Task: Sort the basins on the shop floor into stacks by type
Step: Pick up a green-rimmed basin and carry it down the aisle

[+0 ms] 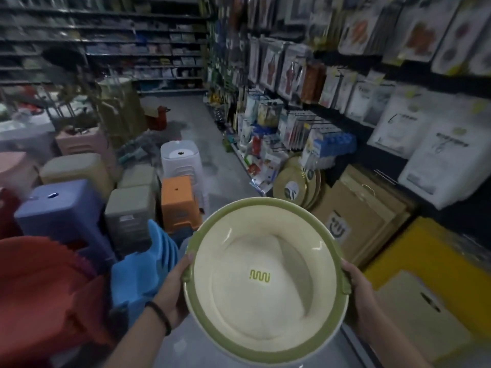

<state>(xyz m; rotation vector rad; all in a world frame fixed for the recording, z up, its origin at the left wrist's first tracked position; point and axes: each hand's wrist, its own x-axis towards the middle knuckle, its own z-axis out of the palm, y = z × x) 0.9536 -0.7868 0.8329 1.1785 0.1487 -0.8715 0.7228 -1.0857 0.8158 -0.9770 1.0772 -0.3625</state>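
Basin (263, 296), lower centre of frame, is held off the floor between both hands, mouth tilted toward the camera. Judgement: opposite-side grips at the rim balance the load, and the tilt exposes the interior for type identification before stacking. Appearance: round, glossy cream inside, olive-green rim band. A pale edge below the rim at lower right may be the outer wall or a nested second basin; undetermined. Left hand (175, 285) grasps the left rim, thumb over the edge, fingers hidden beneath. Right hand (364, 290) grasps the right rim likewise, beside a green lug (345, 285). Small yellow-green wavy mark (259, 275) sits on the basin bottom.
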